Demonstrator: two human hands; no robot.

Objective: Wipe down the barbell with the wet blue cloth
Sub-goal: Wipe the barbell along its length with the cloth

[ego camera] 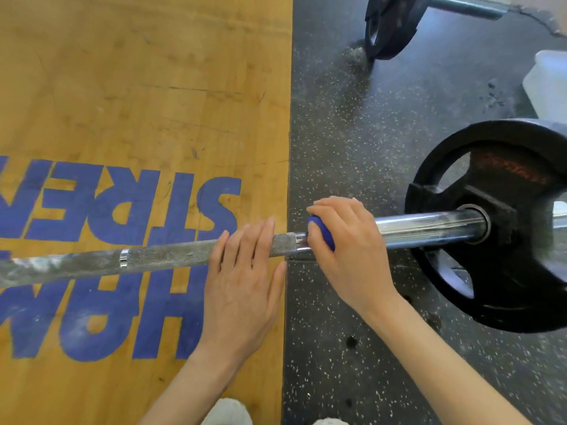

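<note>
Barbell (159, 254): lying across wooden platform (122, 87) and rubber floor (352, 133). Right hand (352, 250) grip clamped on blue cloth (322, 233) at shaft collar; left hand (245, 271) flat, fingers straight, resting on knurling.

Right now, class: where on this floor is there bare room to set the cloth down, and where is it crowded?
Free: the wooden platform beyond the barbell, and the speckled rubber floor between the platform edge and the weight plate. Crowded: around the collar, where the left hand rests on the bar and the right hand grips the blue cloth.

Knurled metal barbell (171, 254), glossy sleeve (429, 228)
</note>
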